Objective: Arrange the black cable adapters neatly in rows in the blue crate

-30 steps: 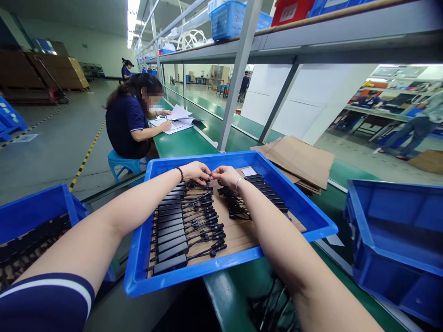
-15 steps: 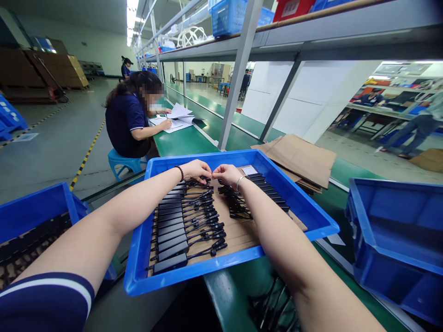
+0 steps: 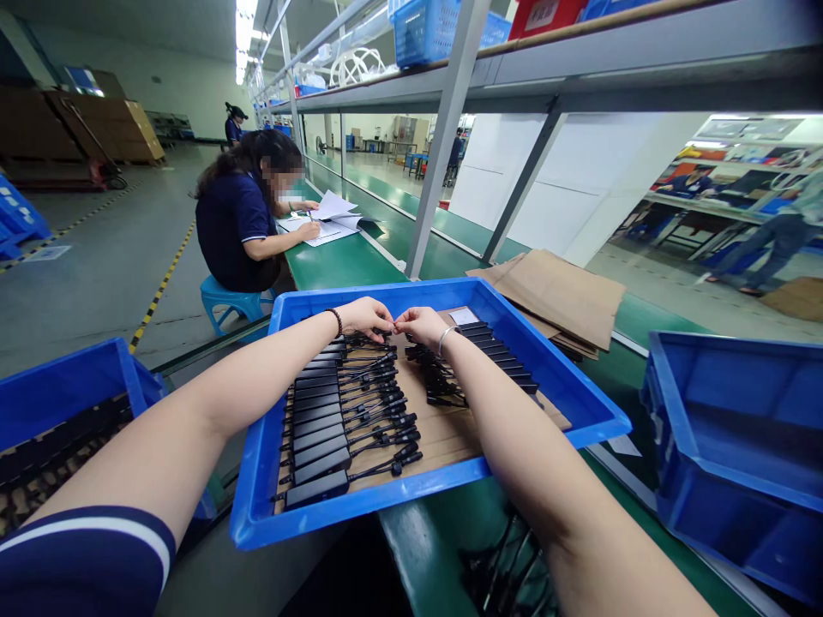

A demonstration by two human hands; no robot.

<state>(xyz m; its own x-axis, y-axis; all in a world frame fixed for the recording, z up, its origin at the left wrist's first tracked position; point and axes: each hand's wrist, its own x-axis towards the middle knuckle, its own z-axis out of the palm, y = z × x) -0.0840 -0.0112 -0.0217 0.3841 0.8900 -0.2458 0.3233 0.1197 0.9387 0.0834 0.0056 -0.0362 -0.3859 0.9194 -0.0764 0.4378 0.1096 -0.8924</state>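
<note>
Almost nothing has moved since the earlier frame: the left hand (image 3: 365,318) and right hand (image 3: 420,326) keep their place over the far part of a shallow blue plastic tray (image 3: 421,482), with only a trace of camera drift. Their fingertips meet in a fine pinch above the far end of the left-hand row. Grip: thumb and finger of each hand are drawn together; whether a small part or cable end sits between them cannot be told at this size. Black rectangular modules with short cables (image 3: 318,490) lie side by side along the tray's left side, leads pointing inward; a second group of black modules (image 3: 494,348) lies on the right, partly behind the right forearm. Both rest on a brown cardboard liner (image 3: 450,437), with a small white paper slip (image 3: 461,316) near the far edge. Brown cardboard sheets (image 3: 566,296) lie beyond the tray's right side, near a deep blue plastic bin (image 3: 746,506). More black cables (image 3: 507,570) show below the tray, blurred. Judgement: the step in hand is close two-handed fingertip work at the row's far end. The next move calls for a light, steady pinch and care not to snag or shift the neighbouring leads.
</note>
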